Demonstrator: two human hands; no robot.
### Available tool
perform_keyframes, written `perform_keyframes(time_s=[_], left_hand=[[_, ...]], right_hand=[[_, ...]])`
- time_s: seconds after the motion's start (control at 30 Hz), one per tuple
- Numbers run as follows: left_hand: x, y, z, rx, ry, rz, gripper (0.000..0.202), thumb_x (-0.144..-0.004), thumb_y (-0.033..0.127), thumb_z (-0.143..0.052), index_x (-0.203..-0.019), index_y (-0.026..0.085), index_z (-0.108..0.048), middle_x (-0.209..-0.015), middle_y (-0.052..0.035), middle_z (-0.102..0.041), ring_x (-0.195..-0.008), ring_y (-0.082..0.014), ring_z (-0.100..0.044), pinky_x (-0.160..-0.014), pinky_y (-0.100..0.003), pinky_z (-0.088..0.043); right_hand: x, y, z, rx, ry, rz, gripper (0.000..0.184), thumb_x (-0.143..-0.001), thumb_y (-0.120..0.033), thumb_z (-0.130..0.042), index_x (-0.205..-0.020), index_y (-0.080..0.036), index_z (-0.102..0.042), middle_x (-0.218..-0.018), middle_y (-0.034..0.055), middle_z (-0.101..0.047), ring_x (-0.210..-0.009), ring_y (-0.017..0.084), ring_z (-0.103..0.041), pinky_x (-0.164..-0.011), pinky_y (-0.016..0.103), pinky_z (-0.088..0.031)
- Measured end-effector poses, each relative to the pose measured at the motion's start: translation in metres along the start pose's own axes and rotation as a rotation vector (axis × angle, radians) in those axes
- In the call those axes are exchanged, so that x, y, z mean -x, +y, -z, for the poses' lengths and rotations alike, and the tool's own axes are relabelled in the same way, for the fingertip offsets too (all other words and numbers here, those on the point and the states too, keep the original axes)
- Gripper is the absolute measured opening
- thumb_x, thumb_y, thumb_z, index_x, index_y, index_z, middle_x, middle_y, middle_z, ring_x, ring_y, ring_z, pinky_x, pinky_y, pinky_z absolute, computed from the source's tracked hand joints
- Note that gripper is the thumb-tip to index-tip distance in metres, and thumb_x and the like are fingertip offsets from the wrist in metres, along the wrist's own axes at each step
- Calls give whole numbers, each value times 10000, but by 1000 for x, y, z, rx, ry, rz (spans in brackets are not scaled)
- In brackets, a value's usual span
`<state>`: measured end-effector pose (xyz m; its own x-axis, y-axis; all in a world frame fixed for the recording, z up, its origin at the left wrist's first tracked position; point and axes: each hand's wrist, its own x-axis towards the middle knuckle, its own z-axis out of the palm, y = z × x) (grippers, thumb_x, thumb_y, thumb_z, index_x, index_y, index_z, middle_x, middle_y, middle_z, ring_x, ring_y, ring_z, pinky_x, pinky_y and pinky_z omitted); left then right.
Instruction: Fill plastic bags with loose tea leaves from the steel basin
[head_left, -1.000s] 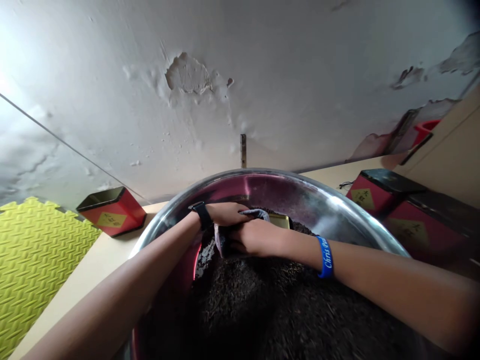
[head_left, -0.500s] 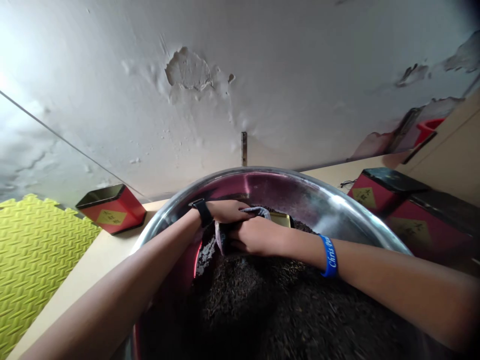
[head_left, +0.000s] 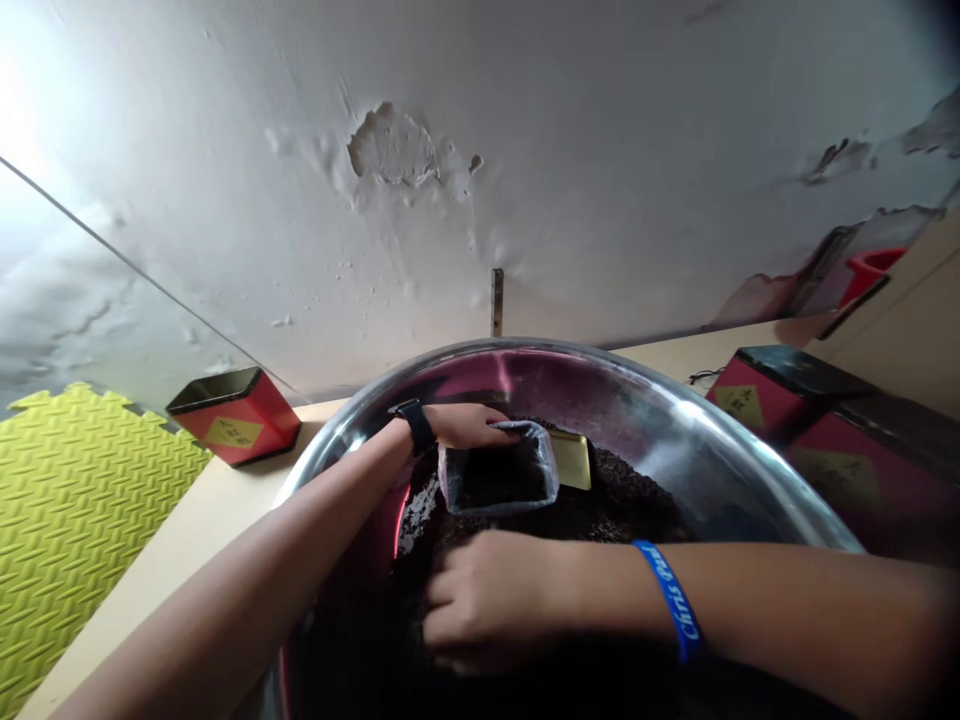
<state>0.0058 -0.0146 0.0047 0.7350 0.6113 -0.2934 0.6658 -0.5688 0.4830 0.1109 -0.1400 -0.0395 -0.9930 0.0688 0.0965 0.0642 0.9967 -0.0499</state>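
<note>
Container (head_left: 499, 509) and left hand (head_left: 466, 426) met toward the far wall of a wide metal basin (head_left: 660, 425). The container stood mouth-up among dark, loose leaf-like matter (head_left: 634, 487), a thin crinkled lining around its rim, its longer side running left to right, roughly level with the basin's far edge. Its interior was dark; how full it was, I could not tell.

The left hand came in at the container's far left corner, its fingers bent over the far rim and seemingly pinching the lining there. The right hand (head_left: 491, 605) was apart from the container, on the near side, with the container lying straight beyond its knuckles. Its fingers were curled together over the dark matter, partly blurred, and whether they held any of it I could not tell.

The left hand was thus the nearer one, and the near rim faced the right hand with nothing solid between. Past the right rim, just beside it, lay a gold-coloured tray (head_left: 574, 462), crowding that side; farther right, the basin's wall rose bare. The left forearm crossed the basin's left edge. On the bench (head_left: 214, 500), a red box (head_left: 240, 425) stood outside that edge.
</note>
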Motion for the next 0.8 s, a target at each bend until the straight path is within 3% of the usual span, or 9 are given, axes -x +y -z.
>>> perform_keyframes(time_s=[0.07, 0.13, 0.2, 0.33, 0.43, 0.5, 0.57, 0.7, 0.8], left_hand=[[-1, -2, 0, 8, -6, 4, 454, -773, 559, -416, -1014, 210, -579, -949, 4, -615, -793, -143, -513, -720, -212, -366], [-1, -3, 0, 8, 3, -4, 444, -771, 551, -425, -1017, 217, -582, -957, 1, -613, -804, -146, -512, -735, -218, -363], [-2, -4, 0, 11, 12, -12, 447, -766, 551, -430, -1022, 217, -584, -956, -4, -613, -807, -150, -512, -740, -224, -362], [-2, -5, 0, 20, 20, -14, 461, -762, 564, -425, -1014, 214, -586, -937, -7, -612, -802, -147, -513, -726, -215, -364], [-3, -7, 0, 22, 15, -10, 457, -760, 569, -427, -996, 213, -589, -925, -6, -612, -799, -146, -515, -712, -211, -366], [-3, -8, 0, 19, 18, -9, 451, -761, 568, -425, -990, 216, -590, -923, -5, -612, -800, -148, -516, -706, -211, -367], [-3, -8, 0, 18, 19, -6, 447, -764, 567, -421, -987, 219, -590, -925, -4, -613, -799, -149, -516, -702, -211, -368], [-2, -6, 0, 18, 15, -19, 449, -764, 559, -427, -996, 212, -592, -931, -1, -616, -796, -150, -513, -720, -218, -370], [-1, -5, -1, 21, 29, -38, 451, -774, 548, -424, -1007, 201, -594, -943, -8, -619, -800, -163, -515, -745, -245, -377]], right_hand=[[1, -5, -11, -137, -168, 7, 309, -779, -420, -471, -975, -201, -564, -1013, 43, -589, -880, 181, -527, -656, 281, -405], [1, -6, -19, -228, -321, -14, 494, -705, -452, -553, -1132, -209, -504, -1210, 72, -491, -1001, 223, -502, -711, 296, -421], [-1, -5, -22, -293, -460, -24, 566, -670, -428, -588, -1177, -198, -483, -1242, 89, -468, -1019, 229, -506, -733, 294, -428], [-10, -6, -23, -436, -648, 69, 398, -646, -276, -629, -1017, -141, -580, -984, 56, -632, -826, 137, -589, -670, 204, -435], [-14, -10, -29, -516, -711, 43, 211, -554, -180, -679, -750, -173, -602, -725, -13, -654, -626, 115, -590, -541, 195, -427], [-15, -14, -31, -547, -704, 46, 178, -511, -130, -693, -578, -189, -539, -591, -55, -616, -551, 103, -568, -498, 186, -409], [-14, -18, -25, -510, -631, 64, 199, -515, -112, -691, -547, -194, -513, -571, -68, -607, -520, 92, -548, -465, 180, -383], [-9, -21, 8, -297, -372, -1, 152, -713, -257, -580, -863, -228, -572, -740, -25, -651, -561, 115, -552, -433, 218, -323], [-3, -7, 33, -221, -71, -129, 281, -825, -450, -400, -884, -217, -544, -813, -4, -642, -678, 128, -575, -506, 227, -340]])
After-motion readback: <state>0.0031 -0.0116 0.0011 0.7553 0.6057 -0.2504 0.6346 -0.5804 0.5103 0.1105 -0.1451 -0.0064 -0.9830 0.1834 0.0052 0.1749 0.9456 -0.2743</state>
